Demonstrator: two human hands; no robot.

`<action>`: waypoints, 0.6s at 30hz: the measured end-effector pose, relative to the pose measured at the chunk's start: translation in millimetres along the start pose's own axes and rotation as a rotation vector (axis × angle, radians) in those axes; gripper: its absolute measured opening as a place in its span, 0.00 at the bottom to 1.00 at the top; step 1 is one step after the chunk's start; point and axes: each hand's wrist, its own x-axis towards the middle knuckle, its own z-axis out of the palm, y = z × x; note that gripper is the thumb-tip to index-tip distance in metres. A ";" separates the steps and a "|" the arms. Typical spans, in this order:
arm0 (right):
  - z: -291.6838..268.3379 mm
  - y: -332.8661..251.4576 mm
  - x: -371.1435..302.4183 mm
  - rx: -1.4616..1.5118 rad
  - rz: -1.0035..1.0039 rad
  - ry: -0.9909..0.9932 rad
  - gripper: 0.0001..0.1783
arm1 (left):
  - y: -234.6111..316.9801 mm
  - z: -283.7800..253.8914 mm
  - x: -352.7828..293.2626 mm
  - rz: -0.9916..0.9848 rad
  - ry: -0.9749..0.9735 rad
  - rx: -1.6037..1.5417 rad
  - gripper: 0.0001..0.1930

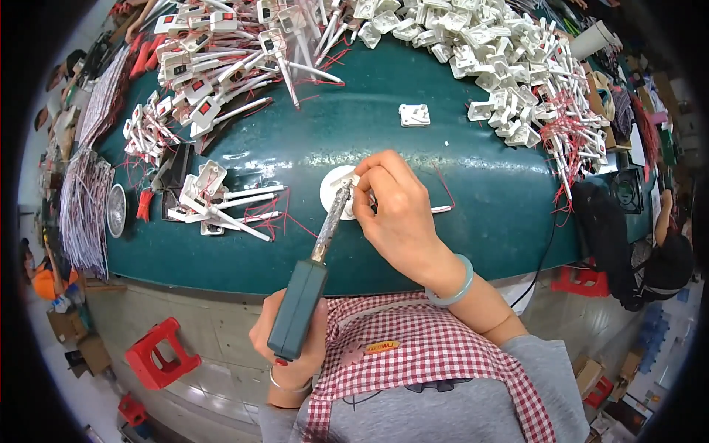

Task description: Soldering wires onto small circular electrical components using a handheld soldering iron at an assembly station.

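Observation:
In my left hand [292, 328] is a dark green soldering iron [299, 306], held by its thick handle. Its long, stained metal barrel slants up and away to the tip. That tip meets a small white plastic housing [344, 179] on a round white disc [326, 193]. My right hand [395, 207] pinches at this housing from the right, its fingers closed and covering much of it. A white cable end [441, 209] with a thin red wire shows just right of that hand; where it leads is hidden.
A white housing piece [414, 115] lies alone farther back. Several wired housings [210, 199] lie at the left, near a metal bowl [117, 210]. Large heaps of switch housings [221, 66] and white housings [480, 52] fill the far side. Red stools [162, 354] stand on the floor.

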 end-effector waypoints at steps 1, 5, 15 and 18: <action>-0.1 -0.3 0.2 0.002 0.000 0.001 0.07 | -1.1 0.4 -0.4 0.001 -0.001 0.001 0.11; 0.2 -0.4 -0.4 -0.006 0.001 0.001 0.07 | -4.7 0.2 -2.9 -0.051 -0.059 0.001 0.12; -0.5 -0.7 0.8 -0.004 0.005 -0.002 0.07 | -14.8 -5.4 -21.4 -0.191 0.050 -0.039 0.12; -0.8 -1.3 0.3 -0.012 -0.002 -0.001 0.07 | -15.5 -5.7 -22.3 -0.141 0.084 0.012 0.11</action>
